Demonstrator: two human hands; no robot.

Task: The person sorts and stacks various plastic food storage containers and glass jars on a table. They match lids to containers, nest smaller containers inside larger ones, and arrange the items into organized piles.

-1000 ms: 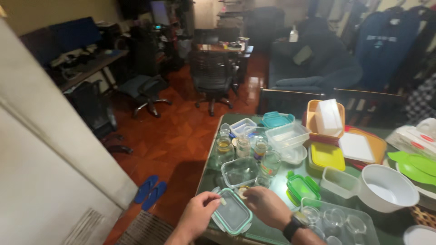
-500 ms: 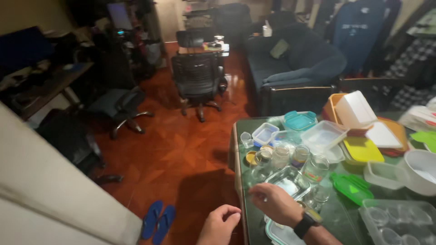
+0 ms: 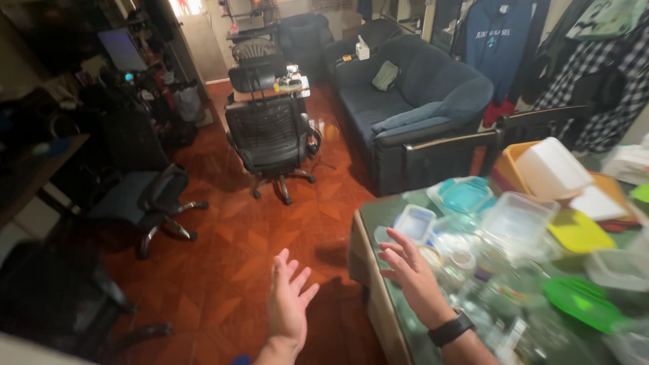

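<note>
My left hand [image 3: 289,297] is spread open and empty, out over the wooden floor [image 3: 257,223], well apart from any container. My right hand [image 3: 409,270] is open too, fingers splayed, holding nothing, over the near edge of the green desk [image 3: 378,216]. Just beyond its fingertips I see small glass jars [image 3: 460,260] and a clear lidded container [image 3: 414,222].

Two office chairs [image 3: 270,138], one blue sofa [image 3: 412,94], two yellow lids [image 3: 580,230].
</note>
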